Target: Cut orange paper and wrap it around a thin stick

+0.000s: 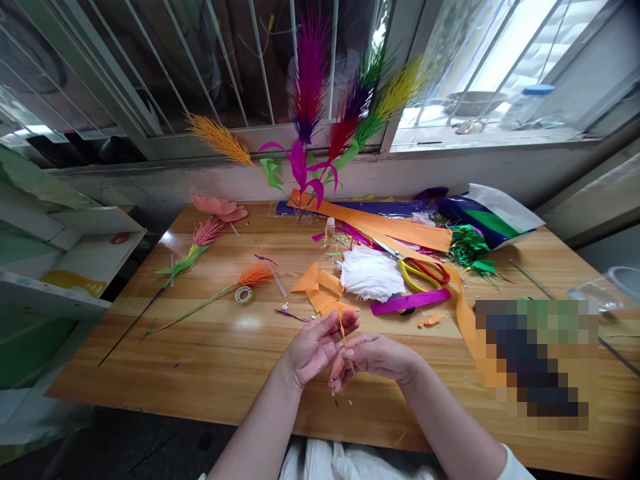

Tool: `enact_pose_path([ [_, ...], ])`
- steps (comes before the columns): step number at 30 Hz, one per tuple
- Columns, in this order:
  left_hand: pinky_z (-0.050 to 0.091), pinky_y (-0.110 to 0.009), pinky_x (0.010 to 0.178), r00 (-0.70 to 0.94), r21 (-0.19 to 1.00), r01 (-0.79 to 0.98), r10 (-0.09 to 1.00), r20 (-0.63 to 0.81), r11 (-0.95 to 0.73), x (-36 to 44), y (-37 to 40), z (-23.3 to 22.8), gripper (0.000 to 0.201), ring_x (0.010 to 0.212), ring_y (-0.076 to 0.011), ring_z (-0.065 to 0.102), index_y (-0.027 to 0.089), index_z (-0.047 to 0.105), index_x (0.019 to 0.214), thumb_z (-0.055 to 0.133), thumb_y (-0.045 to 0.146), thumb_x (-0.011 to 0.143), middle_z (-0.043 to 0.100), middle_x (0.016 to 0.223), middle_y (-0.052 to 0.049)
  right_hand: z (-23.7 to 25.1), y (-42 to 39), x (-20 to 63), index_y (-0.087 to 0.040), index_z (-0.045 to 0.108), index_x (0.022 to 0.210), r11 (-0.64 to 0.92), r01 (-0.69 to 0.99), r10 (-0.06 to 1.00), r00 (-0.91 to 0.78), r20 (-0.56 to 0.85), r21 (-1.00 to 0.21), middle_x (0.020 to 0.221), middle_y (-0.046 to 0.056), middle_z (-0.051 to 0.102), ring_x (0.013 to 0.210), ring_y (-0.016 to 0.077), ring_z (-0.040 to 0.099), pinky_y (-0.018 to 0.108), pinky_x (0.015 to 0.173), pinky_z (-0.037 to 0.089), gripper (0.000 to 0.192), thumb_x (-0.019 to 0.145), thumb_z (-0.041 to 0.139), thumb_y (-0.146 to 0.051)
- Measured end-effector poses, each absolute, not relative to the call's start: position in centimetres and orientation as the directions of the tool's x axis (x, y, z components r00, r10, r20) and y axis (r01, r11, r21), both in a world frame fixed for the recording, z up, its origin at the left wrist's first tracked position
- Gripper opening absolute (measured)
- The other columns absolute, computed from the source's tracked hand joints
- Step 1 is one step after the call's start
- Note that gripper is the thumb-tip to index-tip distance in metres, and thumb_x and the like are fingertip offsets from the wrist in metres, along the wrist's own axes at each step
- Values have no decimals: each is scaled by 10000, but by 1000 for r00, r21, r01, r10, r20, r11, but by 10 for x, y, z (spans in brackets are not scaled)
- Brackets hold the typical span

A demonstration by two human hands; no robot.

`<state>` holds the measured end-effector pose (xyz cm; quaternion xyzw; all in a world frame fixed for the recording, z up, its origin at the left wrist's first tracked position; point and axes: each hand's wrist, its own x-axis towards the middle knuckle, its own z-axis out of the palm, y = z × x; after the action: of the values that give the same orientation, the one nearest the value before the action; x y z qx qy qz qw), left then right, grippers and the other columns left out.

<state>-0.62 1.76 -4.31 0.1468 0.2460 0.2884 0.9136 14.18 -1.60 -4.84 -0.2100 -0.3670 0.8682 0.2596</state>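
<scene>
Between my two hands runs a thin twisted strip of orange crepe paper [343,329], roughly upright. My left hand [316,348] is closed on its upper part, the thumb against the fingers. Lower down, my right hand [373,360] pinches the strip, and a short end sticks out below its fingers. Just beyond my hands lie folded orange paper pieces [325,291], a wad of white cotton [369,273] and a magenta paper strip [411,302]. Scissors with yellow and red handles [421,275] rest beside the cotton.
Colourful paper grass plumes [309,80] stand at the back. On the left lie a pink paper flower [220,207], an orange-tipped stem [210,303] and a tape roll [244,295]. A small bottle [329,232] stands mid-table. Green tinsel [467,243] and a pixelated patch [540,363] are on the right.
</scene>
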Motion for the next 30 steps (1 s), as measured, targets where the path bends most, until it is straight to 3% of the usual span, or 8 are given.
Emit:
enact_pose_path([
  [2,359,-294,931,758,458,-385,558,-338,801,-10,19,-44,241,1053,-192,490,66,619,946,507,199,779,589,1042,-134,-52,-17,141,-17,636,883,-608,-314,606,-777,-170,-729,888,169,644,810,216,617,341,775,441,304,795,436,-230],
  [5,370,-283,917,728,497,-405,599,-333,768,-13,20,-49,163,1074,-194,472,65,646,834,533,149,753,589,1040,-128,-55,-17,140,-21,637,879,-621,-321,604,-778,-174,-715,884,169,645,811,221,617,354,783,438,301,797,446,-239],
  [10,427,-232,828,610,424,-505,658,-441,752,-5,18,-55,44,984,-148,530,101,645,708,607,100,687,643,858,-74,-54,-16,140,-29,635,891,-611,-288,596,-781,-189,-737,902,167,641,826,219,616,357,796,435,309,817,434,-252],
  [14,456,-255,777,569,366,-567,673,-473,738,-1,17,-53,25,941,-161,558,127,619,662,638,112,659,642,744,-43,-51,-15,140,-44,634,898,-574,-253,605,-772,-195,-779,914,160,640,834,211,613,358,805,434,304,821,442,-267],
  [21,372,-306,913,672,493,-463,654,-346,737,-10,18,-44,205,1099,-214,456,101,632,861,581,250,729,588,1046,-130,-52,-15,139,-30,638,880,-602,-271,591,-784,-191,-751,888,165,644,816,215,616,354,795,433,300,808,457,-257],
  [24,390,-297,887,666,567,-428,670,-328,704,-14,17,-46,172,1125,-224,425,98,645,837,587,211,720,553,1113,-135,-52,-16,140,-34,637,880,-605,-280,594,-782,-188,-745,901,169,640,822,213,616,350,798,430,302,803,471,-274],
  [27,444,-243,771,603,609,-425,712,-361,669,-16,17,-49,145,1020,-187,498,110,653,799,608,206,700,564,1092,-109,-54,-16,140,-52,620,932,-601,-267,605,-768,-210,-753,946,171,627,849,208,608,351,805,427,335,811,468,-325],
  [30,451,-180,596,572,628,-394,714,-404,671,-17,19,-49,173,793,-122,570,110,657,789,633,239,676,589,1032,-90,-56,-16,139,-80,610,954,-575,-298,685,-684,-250,-762,956,151,627,810,188,615,335,765,448,342,808,477,-359],
])
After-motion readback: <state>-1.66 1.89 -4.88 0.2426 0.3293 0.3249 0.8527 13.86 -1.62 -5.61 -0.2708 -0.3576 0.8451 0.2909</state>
